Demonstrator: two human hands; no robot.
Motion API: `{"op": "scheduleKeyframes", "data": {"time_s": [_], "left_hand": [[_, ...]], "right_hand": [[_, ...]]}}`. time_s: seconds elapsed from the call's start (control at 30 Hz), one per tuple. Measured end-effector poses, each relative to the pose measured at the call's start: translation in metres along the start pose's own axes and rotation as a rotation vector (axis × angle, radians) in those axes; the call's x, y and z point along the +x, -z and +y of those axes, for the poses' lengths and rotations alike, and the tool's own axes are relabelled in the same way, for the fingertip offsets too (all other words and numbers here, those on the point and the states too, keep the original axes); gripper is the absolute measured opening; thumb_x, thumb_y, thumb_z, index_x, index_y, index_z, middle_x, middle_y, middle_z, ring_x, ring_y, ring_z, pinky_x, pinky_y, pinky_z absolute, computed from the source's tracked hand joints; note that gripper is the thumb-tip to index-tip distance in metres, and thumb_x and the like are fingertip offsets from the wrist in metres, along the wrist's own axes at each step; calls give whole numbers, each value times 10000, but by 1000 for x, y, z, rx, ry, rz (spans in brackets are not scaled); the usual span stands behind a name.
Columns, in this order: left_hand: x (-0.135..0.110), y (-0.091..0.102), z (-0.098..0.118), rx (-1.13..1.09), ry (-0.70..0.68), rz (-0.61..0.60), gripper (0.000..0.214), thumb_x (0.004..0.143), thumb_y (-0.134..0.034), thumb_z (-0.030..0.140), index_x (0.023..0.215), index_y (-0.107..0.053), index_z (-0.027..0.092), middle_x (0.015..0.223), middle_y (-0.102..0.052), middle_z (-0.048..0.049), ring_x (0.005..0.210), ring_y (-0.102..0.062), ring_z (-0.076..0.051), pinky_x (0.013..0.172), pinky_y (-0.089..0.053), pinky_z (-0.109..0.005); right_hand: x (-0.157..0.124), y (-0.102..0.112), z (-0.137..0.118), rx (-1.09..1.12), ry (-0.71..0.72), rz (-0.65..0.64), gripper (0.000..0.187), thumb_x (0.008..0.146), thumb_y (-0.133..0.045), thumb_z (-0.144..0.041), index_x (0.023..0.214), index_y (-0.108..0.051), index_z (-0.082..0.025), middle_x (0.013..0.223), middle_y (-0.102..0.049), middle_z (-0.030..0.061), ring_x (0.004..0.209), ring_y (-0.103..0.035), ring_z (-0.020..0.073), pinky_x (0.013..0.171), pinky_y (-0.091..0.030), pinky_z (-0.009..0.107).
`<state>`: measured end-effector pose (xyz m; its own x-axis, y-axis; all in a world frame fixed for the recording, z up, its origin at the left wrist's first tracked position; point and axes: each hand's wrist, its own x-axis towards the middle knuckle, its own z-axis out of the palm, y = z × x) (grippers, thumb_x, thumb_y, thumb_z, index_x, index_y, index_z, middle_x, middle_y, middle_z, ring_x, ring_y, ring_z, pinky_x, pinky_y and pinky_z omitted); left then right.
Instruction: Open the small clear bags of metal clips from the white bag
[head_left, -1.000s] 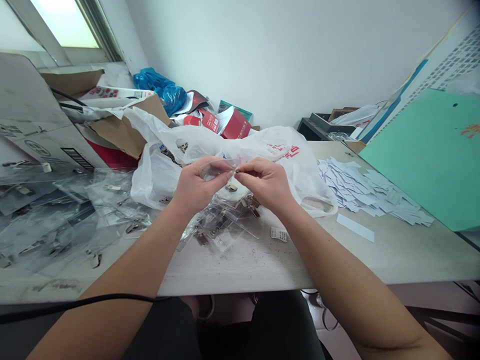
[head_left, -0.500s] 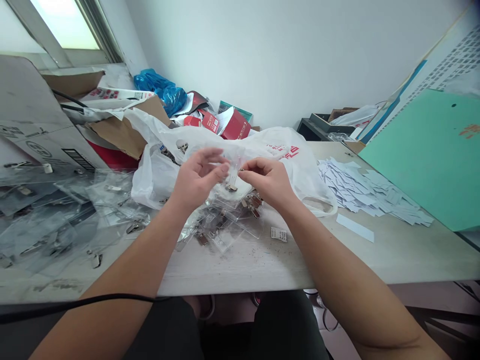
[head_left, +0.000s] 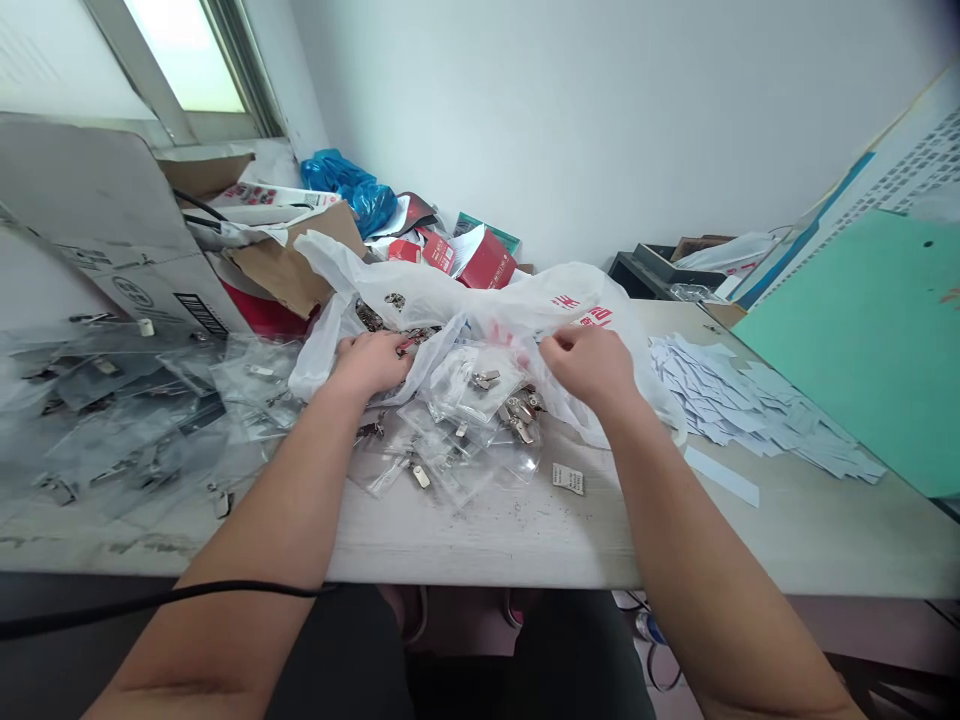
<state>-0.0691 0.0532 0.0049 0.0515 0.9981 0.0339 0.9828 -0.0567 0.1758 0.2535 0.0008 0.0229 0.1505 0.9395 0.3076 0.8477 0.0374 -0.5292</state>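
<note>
My left hand (head_left: pixel 369 365) lies on the near edge of a white plastic carrier bag (head_left: pixel 480 300), its fingers against the folds. Several metal clips (head_left: pixel 391 325) show in the bag just beyond those fingers. My right hand (head_left: pixel 589 365) is on the bag's right side, with the plastic bunched under its fingertips. Between my hands, in front of the bag, lies a heap of clear plastic badge holders with metal clips (head_left: pixel 480 425). Neither hand holds a badge holder.
A larger spread of clear holders (head_left: pixel 127 420) covers the table's left side. Paper slips (head_left: pixel 735 405) lie at right, below a green board (head_left: pixel 855 340). A cardboard box (head_left: pixel 105 220) stands at back left, near a red box (head_left: pixel 486 260) and a blue bag (head_left: pixel 349 185).
My hands have parted and moved down onto the white bag. The clear holder they held between them is gone from my fingers. The camera view has shifted slightly.
</note>
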Motion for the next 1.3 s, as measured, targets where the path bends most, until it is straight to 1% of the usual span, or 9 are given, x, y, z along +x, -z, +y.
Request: {"op": "scheduleKeyframes", "data": {"time_s": [0.07, 0.13, 0.23, 0.33, 0.57, 0.7, 0.93, 1.13, 1.3], "left_hand": [[2, -2, 1, -24, -13, -18, 538, 948, -659, 518, 1414, -835, 314, 1514, -774, -153, 1441, -659, -504, 1238, -411, -637], [2, -1, 2, -39, -18, -22, 513, 860, -764, 477, 1345, -872, 351, 1513, -777, -140, 1407, -675, -519, 1205, -440, -623], [1, -1, 5, -46, -32, -7, 427, 784, -827, 364, 1201, -917, 349, 1470, -795, -158, 1380, -679, -534, 1156, -467, -609], [1, -3, 6, -91, -26, 28, 370, 796, -821, 337, 1151, -917, 297, 1293, -851, -188, 1270, -730, -511, 1113, -491, -582], [-6, -6, 10, -437, 13, 401, 219, 997, -684, 423, 1017, -800, 238, 1124, -827, -131, 1040, -749, -343, 976, -554, -441], [-12, -3, 20, -720, 13, 581, 163, 1052, -676, 377, 1029, -719, 222, 916, -751, -76, 858, -704, -262, 852, -554, -378], [-12, -1, 33, -1259, 37, 512, 343, 1131, -604, 444, 895, -651, 198, 750, -623, -2, 580, -568, -119, 632, -537, -262], [-20, 0, 47, -1447, -33, 496, 320, 1105, -680, 430, 885, -679, 198, 756, -657, -8, 634, -619, -115, 629, -534, -226], [-28, 2, 58, -1464, -51, 474, 339, 1087, -725, 436, 850, -691, 197, 732, -664, -6, 632, -608, -110, 637, -530, -222]], "right_hand": [[13, 2, 18, -111, -92, 93, 234, 928, -640, -299, 737, -745, -213, 777, -743, 97, 781, -669, 275, 729, -483, 381], [24, -2, 35, -169, -17, 146, 262, 960, -631, -290, 1080, -836, -178, 1138, -820, 170, 1074, -734, 353, 923, -555, 443], [34, -17, 52, -228, 10, 11, 504, 1014, -641, -369, 1462, -755, -168, 1577, -687, 217, 1429, -642, 419, 1195, -504, 540], [39, -32, 56, -247, -22, -118, 585, 1065, -610, -484, 1573, -693, -206, 1714, -594, 184, 1540, -574, 426, 1287, -435, 585], [45, -48, 46, -330, 22, -99, 517, 1122, -507, -472, 1471, -764, -190, 1660, -645, 216, 1584, -534, 407, 1292, -374, 587], [46, -52, 40, -332, 39, -93, 406, 1121, -509, -396, 1256, -867, -261, 1417, -808, 163, 1413, -664, 364, 1207, -407, 547], [48, -40, 39, -279, 91, 66, 395, 1045, -454, -167, 1144, -836, -150, 1198, -834, 205, 1179, -723, 343, 1060, -462, 461], [47, -15, 54, 192, 178, 503, 160, 965, -548, -244, 1072, -664, -218, 1113, -787, 128, 1052, -708, 293, 1009, -536, 440], [42, -19, 55, 284, 155, 416, 132, 962, -576, -274, 1043, -675, -240, 1151, -801, 92, 1108, -736, 254, 1060, -563, 397]]}}
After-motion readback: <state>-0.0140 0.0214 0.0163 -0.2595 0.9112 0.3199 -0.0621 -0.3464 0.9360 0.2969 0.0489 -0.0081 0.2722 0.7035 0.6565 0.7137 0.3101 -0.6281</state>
